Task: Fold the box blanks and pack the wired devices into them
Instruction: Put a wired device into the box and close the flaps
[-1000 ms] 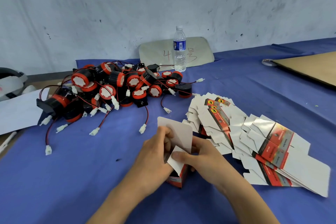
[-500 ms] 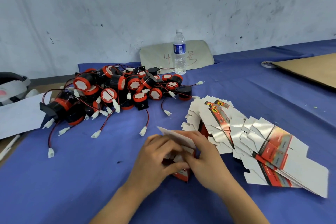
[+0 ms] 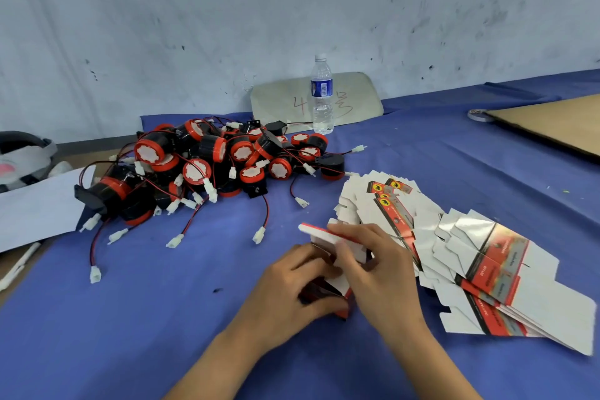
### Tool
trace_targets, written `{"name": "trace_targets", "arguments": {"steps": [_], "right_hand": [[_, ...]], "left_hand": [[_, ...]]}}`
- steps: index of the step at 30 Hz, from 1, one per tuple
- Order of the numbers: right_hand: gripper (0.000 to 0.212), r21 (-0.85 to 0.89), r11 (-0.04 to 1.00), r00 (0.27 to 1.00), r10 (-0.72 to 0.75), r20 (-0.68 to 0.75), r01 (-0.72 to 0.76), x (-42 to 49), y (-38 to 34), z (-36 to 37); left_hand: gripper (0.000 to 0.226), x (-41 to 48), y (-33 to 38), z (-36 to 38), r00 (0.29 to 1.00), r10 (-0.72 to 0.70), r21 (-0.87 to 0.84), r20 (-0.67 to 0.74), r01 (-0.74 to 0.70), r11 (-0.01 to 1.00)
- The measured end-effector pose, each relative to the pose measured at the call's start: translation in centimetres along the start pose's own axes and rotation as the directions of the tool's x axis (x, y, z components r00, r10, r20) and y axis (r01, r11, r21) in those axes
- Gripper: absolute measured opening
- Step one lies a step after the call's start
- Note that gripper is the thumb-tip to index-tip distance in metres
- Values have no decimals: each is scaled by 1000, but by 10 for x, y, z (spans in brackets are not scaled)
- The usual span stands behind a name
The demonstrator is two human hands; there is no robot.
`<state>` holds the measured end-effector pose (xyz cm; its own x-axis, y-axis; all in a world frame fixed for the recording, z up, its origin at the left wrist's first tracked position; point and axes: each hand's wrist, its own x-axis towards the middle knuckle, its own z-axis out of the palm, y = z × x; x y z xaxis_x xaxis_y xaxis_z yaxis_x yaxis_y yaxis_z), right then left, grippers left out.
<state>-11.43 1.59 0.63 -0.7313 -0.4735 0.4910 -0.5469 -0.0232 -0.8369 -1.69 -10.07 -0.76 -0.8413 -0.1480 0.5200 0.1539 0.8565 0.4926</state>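
Progress looks early: one box (image 3: 331, 256) at lower centre of the frame is half-formed, its flap up. The left hand (image 3: 292, 289) curls round its lower body; the right hand (image 3: 373, 269) pinches the white flap. Flat box blanks (image 3: 470, 256) fan out at right, and the wired devices (image 3: 207, 166) lie heaped at upper left, none visibly packed.
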Motion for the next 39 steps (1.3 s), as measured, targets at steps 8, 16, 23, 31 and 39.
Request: {"name": "trace_targets", "arguments": {"steps": [8,16,23,31,39], "right_hand": [[27,0,999,985,35,170,-36,-2,9,-2],[18,-169,984,971,-21,239,63,-2,14,-4],[24,-197,975,955,-46,292,107,0,12,-8],[28,-121,992,895,73,440,-22,5,10,-16],[57,-263,954,682,97,725,145,11,11,-28]], "left_hand": [[39,-4,-3,10,934,-129,-5,-334,135,991],[20,-5,-24,-4,908,-400,-356,-126,334,872],[21,-3,-25,-6,884,-455,-476,-109,356,804],[10,-3,-31,-7,883,-465,-510,-68,370,777],[18,-4,-39,-20,904,-425,-429,46,402,809]]}}
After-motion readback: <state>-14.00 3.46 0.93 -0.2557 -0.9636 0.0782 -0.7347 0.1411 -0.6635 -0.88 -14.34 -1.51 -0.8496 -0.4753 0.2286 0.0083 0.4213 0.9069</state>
